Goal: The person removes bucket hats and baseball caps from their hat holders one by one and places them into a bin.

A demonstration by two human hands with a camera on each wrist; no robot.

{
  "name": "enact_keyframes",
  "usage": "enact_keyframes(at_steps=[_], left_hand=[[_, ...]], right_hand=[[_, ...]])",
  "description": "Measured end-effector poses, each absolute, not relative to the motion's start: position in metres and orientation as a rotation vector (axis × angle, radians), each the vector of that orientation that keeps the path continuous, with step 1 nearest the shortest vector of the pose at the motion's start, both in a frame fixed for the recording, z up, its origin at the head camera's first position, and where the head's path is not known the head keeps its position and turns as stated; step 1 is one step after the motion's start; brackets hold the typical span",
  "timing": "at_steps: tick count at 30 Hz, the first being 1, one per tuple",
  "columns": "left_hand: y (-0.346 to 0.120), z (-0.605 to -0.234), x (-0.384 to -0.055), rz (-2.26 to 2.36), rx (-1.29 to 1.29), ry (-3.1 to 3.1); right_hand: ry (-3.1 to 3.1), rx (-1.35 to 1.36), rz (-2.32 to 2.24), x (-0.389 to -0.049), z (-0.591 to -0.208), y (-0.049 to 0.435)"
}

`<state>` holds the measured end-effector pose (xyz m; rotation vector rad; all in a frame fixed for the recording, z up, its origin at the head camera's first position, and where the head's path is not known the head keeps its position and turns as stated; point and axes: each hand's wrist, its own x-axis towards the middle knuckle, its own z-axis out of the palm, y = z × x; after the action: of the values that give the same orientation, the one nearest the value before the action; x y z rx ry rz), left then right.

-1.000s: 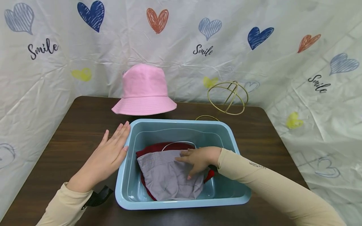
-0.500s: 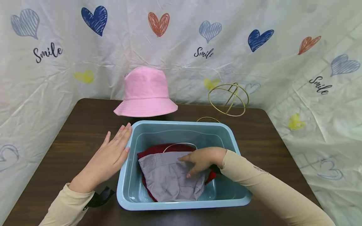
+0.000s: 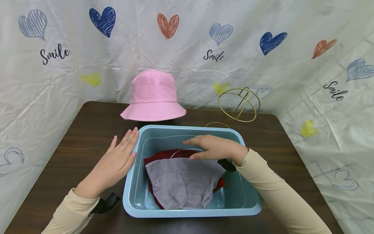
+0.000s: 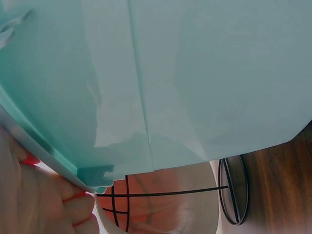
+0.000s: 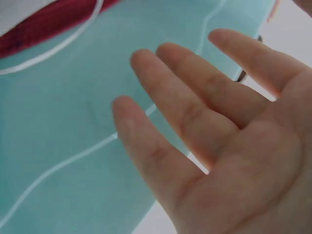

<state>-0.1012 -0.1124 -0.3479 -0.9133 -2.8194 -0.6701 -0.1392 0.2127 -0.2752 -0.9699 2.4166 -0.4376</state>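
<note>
A light blue plastic basin (image 3: 193, 213) stands on the table. In it lies a grey cloth hat (image 3: 184, 182) on top of dark red fabric (image 3: 163, 154), with a thin white cord (image 3: 182, 150) behind. My left hand (image 3: 112, 162) rests with straight fingers along the basin's left rim; the left wrist view shows its fingers at the rim's edge beside the outer wall (image 4: 195, 87). My right hand (image 3: 214, 148) hovers above the far right part of the basin, apart from the grey hat. Its fingers (image 5: 165, 92) are extended and hold nothing.
Behind the basin, a pink bucket hat (image 3: 154, 94) sits on a wire stand (image 4: 231, 195). A bare gold wire hat stand (image 3: 243, 104) rises at the back right. A white cloth with printed hearts (image 3: 193, 55) hangs behind the dark wooden table (image 3: 96, 130).
My right hand has lifted off the grey hat and moved toward the basin's far side. The left hand stays at the left rim. The head view has shifted slightly.
</note>
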Motion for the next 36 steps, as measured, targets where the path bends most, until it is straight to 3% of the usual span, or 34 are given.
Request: enact_keyframes(at_steps=[23, 36], left_hand=[[-0.113, -0.349, -0.101, -0.673, -0.908, -2.833], [-0.116, -0.350, -0.103, -0.669, -0.917, -2.807]], right_hand=[[2.736, -0.952, -0.777, -0.160, -0.258, 0.200], [2.794, -0.845, -1.003, -0.208, -0.249, 0.177]])
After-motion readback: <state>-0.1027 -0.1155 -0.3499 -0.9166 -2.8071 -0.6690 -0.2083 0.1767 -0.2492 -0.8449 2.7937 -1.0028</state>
